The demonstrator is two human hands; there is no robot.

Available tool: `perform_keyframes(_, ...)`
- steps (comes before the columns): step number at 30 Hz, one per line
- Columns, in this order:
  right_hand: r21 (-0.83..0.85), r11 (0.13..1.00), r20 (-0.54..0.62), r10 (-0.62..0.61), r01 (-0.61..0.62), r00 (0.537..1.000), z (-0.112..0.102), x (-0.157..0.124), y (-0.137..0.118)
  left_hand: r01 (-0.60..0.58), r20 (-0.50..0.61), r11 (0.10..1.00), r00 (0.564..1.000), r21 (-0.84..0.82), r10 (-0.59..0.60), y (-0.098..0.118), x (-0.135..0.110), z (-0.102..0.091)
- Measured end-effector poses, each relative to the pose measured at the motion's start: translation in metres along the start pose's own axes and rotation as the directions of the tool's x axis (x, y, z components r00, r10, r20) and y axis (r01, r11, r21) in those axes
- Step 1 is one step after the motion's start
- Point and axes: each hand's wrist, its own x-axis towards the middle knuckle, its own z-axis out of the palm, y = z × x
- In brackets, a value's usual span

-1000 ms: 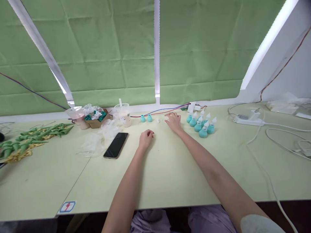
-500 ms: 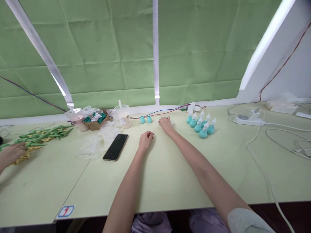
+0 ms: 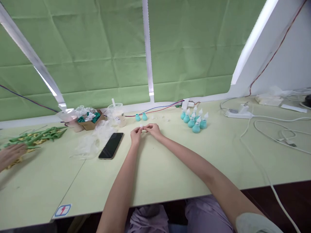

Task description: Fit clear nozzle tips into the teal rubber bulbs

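My left hand (image 3: 136, 135) and my right hand (image 3: 152, 129) meet in the middle of the pale green table (image 3: 170, 168), fingertips pinched together on a small white piece (image 3: 141, 129) between them. Beyond them stand two teal bulbs without caps (image 3: 141, 117), with a few loose small white caps (image 3: 165, 118) to their right. A cluster of several teal bulbs with white nozzles (image 3: 193, 119) stands farther right.
A black phone (image 3: 111, 149) lies left of my hands by crumpled clear plastic (image 3: 88, 144). Cups (image 3: 118, 114) and a cardboard box (image 3: 89, 119) sit behind. Green and yellow pieces (image 3: 34, 138) lie far left, another person's hand (image 3: 11, 154) on them. A power strip (image 3: 238, 113) and cables (image 3: 272, 136) are at right.
My right hand drew back from the far white caps to meet my left hand, which lifted slightly. Both now pinch a small white piece. Another person's hand came in at far left.
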Motion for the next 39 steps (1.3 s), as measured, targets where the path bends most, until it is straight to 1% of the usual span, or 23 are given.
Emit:
perform_keyframes(3, -0.171, 0.985, 0.041, -0.009, 0.015, 0.999, -0.002, -0.004, -0.003, 0.012, -0.066, 1.0, 0.998, 0.027, -0.011, -0.003, 0.002, 0.0)
perform_keyframes(5, -0.36, 0.932, 0.077, -0.023, 0.049, 0.997, -0.007, -0.003, -0.006, 0.012, -0.134, 0.998, 0.991, 0.054, -0.005, -0.004, 0.003, -0.001)
perform_keyframes(6, -0.464, 0.883, 0.079, -0.033, 0.066, 0.996, -0.011, 0.0, -0.007, 0.019, -0.157, 0.998, 0.988, 0.057, -0.01, -0.005, 0.004, -0.001)
perform_keyframes(8, -0.655, 0.75, 0.045, -0.077, 0.088, 0.996, -0.022, 0.009, -0.01, 0.047, -0.168, 0.998, 0.985, 0.051, -0.038, -0.005, 0.004, 0.0)
perform_keyframes(11, -0.856, 0.51, -0.004, -0.161, 0.08, 0.987, -0.046, 0.035, -0.011, 0.052, -0.115, 0.995, 0.992, 0.085, -0.042, -0.002, 0.002, 0.002)
perform_keyframes(12, -0.895, 0.44, -0.004, -0.169, 0.072, 0.986, -0.053, 0.044, -0.01, 0.036, -0.092, 0.992, 0.995, 0.119, -0.025, -0.001, 0.0, 0.003)
perform_keyframes(15, -0.958, 0.281, 0.017, -0.138, 0.056, 0.99, -0.069, 0.068, -0.006, -0.022, -0.017, 0.976, 0.999, 0.215, 0.027, 0.004, -0.006, 0.007)
perform_keyframes(18, -0.981, 0.131, 0.125, -0.126, 0.141, 0.984, -0.074, 0.083, 0.0, -0.028, 0.017, 0.972, 1.0, 0.233, 0.025, 0.004, -0.008, 0.008)
perform_keyframes(20, -0.978, 0.081, 0.179, -0.132, 0.19, 0.975, -0.075, 0.088, 0.007, -0.005, 0.014, 0.98, 1.0, 0.199, 0.002, 0.003, -0.007, 0.008)
perform_keyframes(24, -0.973, 0.097, 0.194, -0.162, 0.211, 0.967, -0.077, 0.094, 0.017, 0.012, 0.019, 0.99, 1.0, 0.142, -0.015, 0.001, -0.005, 0.01)
perform_keyframes(27, -0.97, 0.115, 0.194, -0.156, 0.213, 0.968, -0.08, 0.095, 0.02, 0.018, 0.039, 0.993, 0.999, 0.115, -0.023, 0.002, -0.006, 0.012)
perform_keyframes(29, -0.965, 0.163, 0.178, -0.168, 0.205, 0.97, -0.08, 0.095, 0.018, 0.029, 0.048, 0.994, 0.998, 0.101, -0.034, 0.003, -0.007, 0.012)
perform_keyframes(31, -0.945, 0.268, 0.131, -0.214, 0.187, 0.968, -0.078, 0.095, 0.013, 0.026, 0.056, 0.994, 0.998, 0.108, -0.032, 0.004, -0.008, 0.013)
perform_keyframes(33, -0.892, 0.421, 0.068, -0.24, 0.166, 0.969, -0.075, 0.092, 0.005, 0.011, 0.08, 0.992, 0.997, 0.126, -0.021, 0.004, -0.009, 0.013)
perform_keyframes(35, -0.797, 0.584, 0.025, -0.222, 0.153, 0.975, -0.072, 0.084, -0.005, -0.016, 0.116, 0.988, 0.993, 0.156, -0.002, 0.004, -0.01, 0.013)
perform_keyframes(37, -0.682, 0.713, 0.028, -0.198, 0.163, 0.98, -0.071, 0.069, -0.014, -0.061, 0.154, 0.976, 0.988, 0.211, 0.028, 0.006, -0.012, 0.014)
perform_keyframes(39, -0.592, 0.789, 0.036, -0.177, 0.164, 0.984, -0.073, 0.047, -0.021, -0.127, 0.202, 0.952, 0.977, 0.277, 0.072, 0.009, -0.016, 0.016)
